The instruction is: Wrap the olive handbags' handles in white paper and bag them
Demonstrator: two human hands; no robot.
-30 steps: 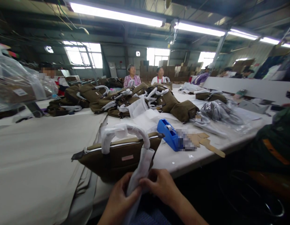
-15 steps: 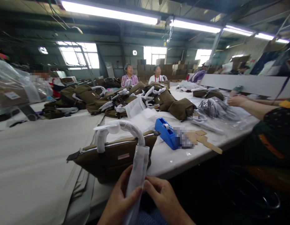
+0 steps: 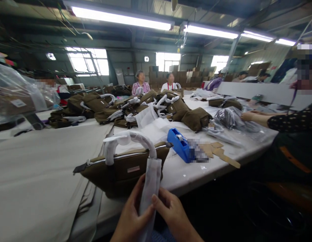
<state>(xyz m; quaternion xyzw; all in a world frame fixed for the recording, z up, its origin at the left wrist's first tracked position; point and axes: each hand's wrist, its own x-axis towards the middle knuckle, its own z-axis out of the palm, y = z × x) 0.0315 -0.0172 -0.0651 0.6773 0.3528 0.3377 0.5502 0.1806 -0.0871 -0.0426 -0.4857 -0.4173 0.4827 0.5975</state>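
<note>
An olive-brown handbag point(image 3: 120, 174) stands at the table's front edge, its silver zipper along the top and a small pinkish label on its front. White wrapping covers its far handle. A strip of white wrapping point(image 3: 150, 178) runs from the near handle down toward me. My left hand point(image 3: 135, 205) is closed round this strip from the left, thumb on top. On its right side, my right hand point(image 3: 168, 208) pinches the strip's edge between thumb and fingers. The lower end of the strip drops out of view between my wrists.
A blue tape dispenser point(image 3: 179, 146) sits right of the handbag, beside brown cardboard pieces point(image 3: 221, 154). Beyond lies a heap of similar bags point(image 3: 176, 109) with wrapped handles. A co-worker's hand point(image 3: 249, 116) touches clear plastic at right. Plastic-wrapped goods point(image 3: 17, 94) are at left.
My right thumb has moved slightly up onto the strip's face. Both hands keep hold of it. At right, the co-worker has leaned into view and their arm has shifted.
</note>
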